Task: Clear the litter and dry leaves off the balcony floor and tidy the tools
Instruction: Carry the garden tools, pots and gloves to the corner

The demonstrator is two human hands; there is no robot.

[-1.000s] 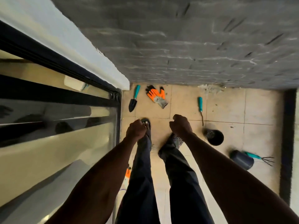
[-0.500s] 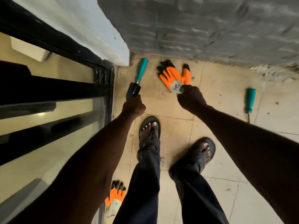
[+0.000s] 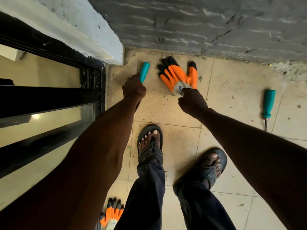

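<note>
Trowel near the top left of the tiled floor, close by the black door frame; only the teal handle shows, blade hidden under the left hand and forearm. Long axis running almost straight away from the feet, handle end pointing toward the grey wall with a slight lean right. Left fingers curled round the lower part of the handle, knuckles up; fingertips themselves out of sight.

Orange glove just beside the trowel handle to its right, flat on the tile, black-tipped fingers aimed up and left toward the wall, thumb sticking up on the right. Pale cuff end gripped by the right hand, fingers clenched on it; most of the cuff covered by that hand.

Second teal-handled tool well apart at the right, lying lengthwise toward the wall, thin metal shank trailing toward the viewer; working end hard to make out.

Second orange glove at the bottom edge, partly cut off and partly behind the left arm and trouser leg, blurred.

Small leaf scraps and grit scattered over the tiles and along the wall's foot. Two sandalled feet between the arms.
</note>
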